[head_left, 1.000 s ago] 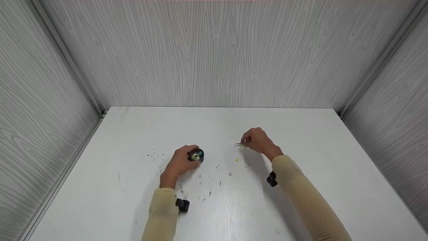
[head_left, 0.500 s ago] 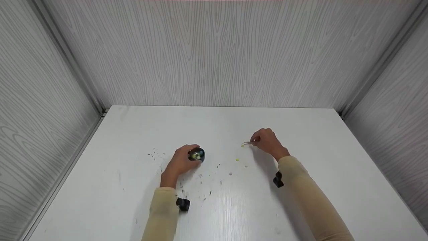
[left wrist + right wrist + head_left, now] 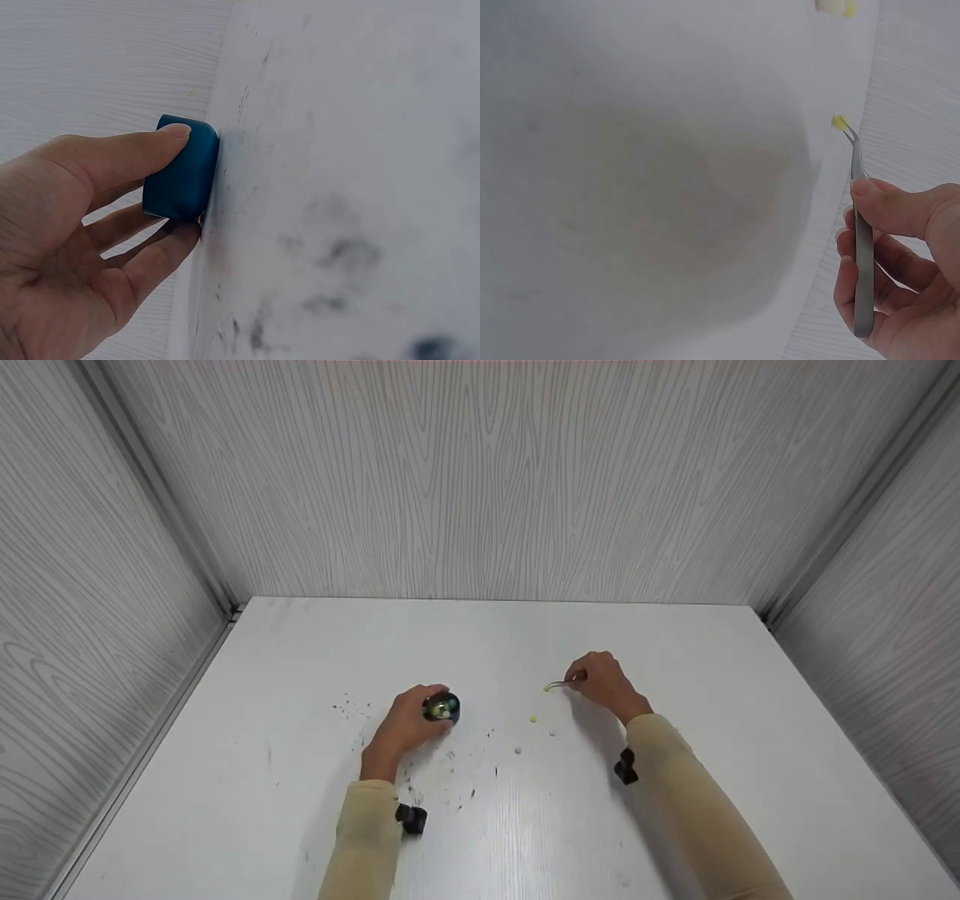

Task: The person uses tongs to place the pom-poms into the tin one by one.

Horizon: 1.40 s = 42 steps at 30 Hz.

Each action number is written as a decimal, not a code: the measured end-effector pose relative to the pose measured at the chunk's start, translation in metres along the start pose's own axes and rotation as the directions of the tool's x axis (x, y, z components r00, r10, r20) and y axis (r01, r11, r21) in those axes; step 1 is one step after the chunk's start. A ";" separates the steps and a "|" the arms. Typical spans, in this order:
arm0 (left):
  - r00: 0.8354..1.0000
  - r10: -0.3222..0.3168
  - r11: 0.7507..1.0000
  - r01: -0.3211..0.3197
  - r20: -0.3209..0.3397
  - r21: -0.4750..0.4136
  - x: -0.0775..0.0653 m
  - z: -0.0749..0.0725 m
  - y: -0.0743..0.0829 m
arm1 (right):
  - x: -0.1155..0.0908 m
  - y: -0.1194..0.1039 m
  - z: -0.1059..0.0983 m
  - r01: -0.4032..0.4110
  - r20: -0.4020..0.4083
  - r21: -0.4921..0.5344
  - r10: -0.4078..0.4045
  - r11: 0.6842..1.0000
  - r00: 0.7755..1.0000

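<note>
My left hand (image 3: 405,724) grips a small blue cup (image 3: 180,176) by its sides, thumb on one side and fingers on the other. It stands upright on the table, and the head view shows several small coloured balls inside. My right hand (image 3: 602,682) pinches bent-tip metal tweezers (image 3: 864,277) between thumb and fingers. Their tips are at a small yellow ball (image 3: 839,121) and touch it; whether they squeeze it firmly I cannot tell. Nearer to me lie another yellow ball (image 3: 533,719), a whitish ball (image 3: 553,733) and a pinkish ball (image 3: 517,750).
Dark smudges and specks (image 3: 416,791) mark the white table (image 3: 300,660) around the left hand. Grey wood-grain panels (image 3: 480,480) close off the back and both sides. A black wrist camera (image 3: 411,818) sits on each sleeve.
My right hand has moved right with the tweezers, bringing their tips onto the far yellow ball. The tips look closer together than before. My left hand and the cup have stayed put.
</note>
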<state>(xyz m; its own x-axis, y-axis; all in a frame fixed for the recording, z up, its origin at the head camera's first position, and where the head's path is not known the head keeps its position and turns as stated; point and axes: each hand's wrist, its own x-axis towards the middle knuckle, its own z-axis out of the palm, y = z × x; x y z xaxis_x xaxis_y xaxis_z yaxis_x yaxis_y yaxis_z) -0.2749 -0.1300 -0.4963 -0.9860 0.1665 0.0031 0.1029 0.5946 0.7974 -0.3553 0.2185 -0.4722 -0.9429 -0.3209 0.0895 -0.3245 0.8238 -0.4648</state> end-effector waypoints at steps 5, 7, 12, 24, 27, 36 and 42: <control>1.000 0.002 1.000 -0.002 0.001 0.008 0.001 0.000 0.000 | -0.001 0.000 0.001 0.010 -0.005 -0.003 -0.010 1.000 1.000; 1.000 0.003 1.000 -0.003 0.001 0.008 0.001 0.000 0.000 | -0.001 -0.001 0.001 0.011 -0.008 -0.002 -0.011 1.000 1.000; 1.000 0.004 1.000 -0.004 0.005 0.004 0.001 -0.001 0.000 | -0.001 -0.005 0.001 0.024 -0.020 0.000 -0.024 1.000 1.000; 1.000 -0.007 1.000 0.007 0.007 0.006 0.000 -0.001 0.000 | -0.001 -0.015 -0.002 0.050 -0.009 0.026 -0.050 0.998 0.999; 1.000 -0.012 1.000 0.012 0.012 0.007 0.001 -0.001 0.000 | 0.000 -0.018 -0.002 0.049 -0.002 0.037 -0.049 0.998 0.999; 1.000 -0.010 1.000 0.010 0.023 0.024 0.001 -0.001 -0.001 | 0.002 -0.029 0.001 0.039 0.006 0.064 -0.040 0.997 0.999; 1.000 -0.011 1.000 0.010 0.016 0.019 0.000 -0.002 0.002 | 0.003 -0.038 0.003 0.076 -0.011 0.081 -0.075 0.994 0.997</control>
<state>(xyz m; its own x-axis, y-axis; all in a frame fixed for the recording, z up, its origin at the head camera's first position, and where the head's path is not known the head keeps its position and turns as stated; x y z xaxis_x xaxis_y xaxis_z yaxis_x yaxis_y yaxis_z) -0.2750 -0.1311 -0.4936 -0.9848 0.1730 -0.0155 0.0950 0.6111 0.7858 -0.3451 0.1850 -0.4565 -0.9166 -0.3770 0.1334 -0.3877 0.7563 -0.5269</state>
